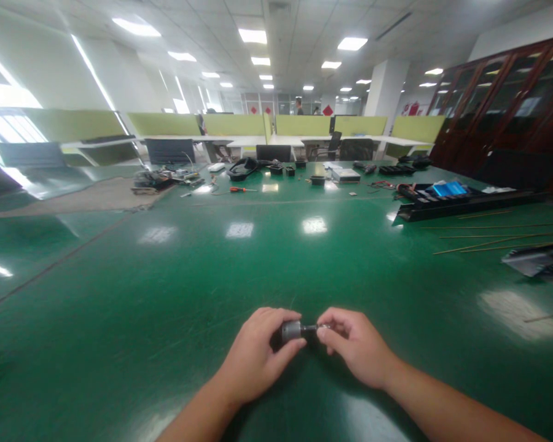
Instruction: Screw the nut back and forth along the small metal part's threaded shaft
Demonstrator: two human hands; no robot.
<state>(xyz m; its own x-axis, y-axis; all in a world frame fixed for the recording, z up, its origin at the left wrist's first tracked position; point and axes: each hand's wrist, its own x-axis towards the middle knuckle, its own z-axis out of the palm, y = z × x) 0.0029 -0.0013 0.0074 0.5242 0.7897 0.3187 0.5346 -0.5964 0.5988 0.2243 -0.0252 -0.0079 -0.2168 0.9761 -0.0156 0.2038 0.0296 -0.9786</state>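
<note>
Left hand [258, 350] pinching grey cylinder [291, 331] thumb against fingers, right hand [362, 347] pinching far end of its thin shaft [309, 328], cylinder level over green table [239, 270], screwdriver [240, 189] well beyond.

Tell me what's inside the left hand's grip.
The left hand holds a grey cylinder, with a dark shaft reaching to the right hand. The grip hides part of the cylinder; its left end can't be made out.

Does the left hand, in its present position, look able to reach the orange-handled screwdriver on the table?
Probably not: the left hand is occupied with a grey cylinder, and the orange-handled screwdriver lies well across the green table, seemingly too far without leaning forward.
</note>
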